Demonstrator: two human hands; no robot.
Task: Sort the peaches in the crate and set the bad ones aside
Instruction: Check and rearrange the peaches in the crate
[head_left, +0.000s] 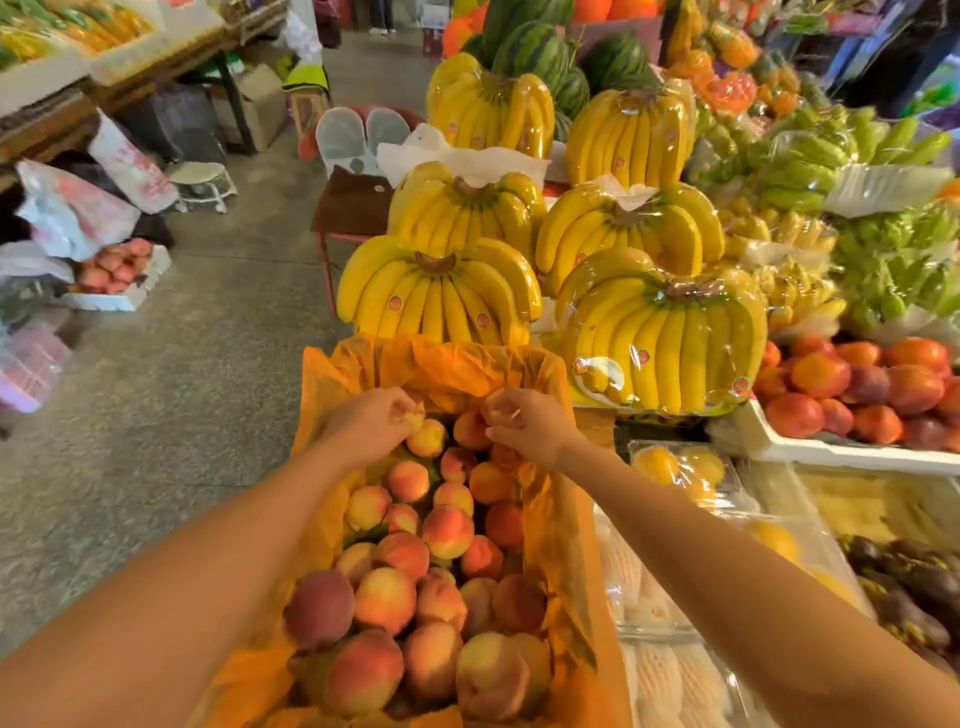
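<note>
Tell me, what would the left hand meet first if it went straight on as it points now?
Past the peach in its fingers, probably the orange liner at the far end; depth is unclear.

No text can be read. The round stickers on the bananas are too small. Red print on the bags is blurred.

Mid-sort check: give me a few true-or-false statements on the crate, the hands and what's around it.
1. The crate is lined with orange plastic. True.
2. The crate is nearly empty. False: peaches fill it.
3. The left hand and right hand are both at the crate's far end. True.
4. Watermelons sit directly beyond the crate. False: banana bunches do.
5. The left hand grips a peach. True.
</note>
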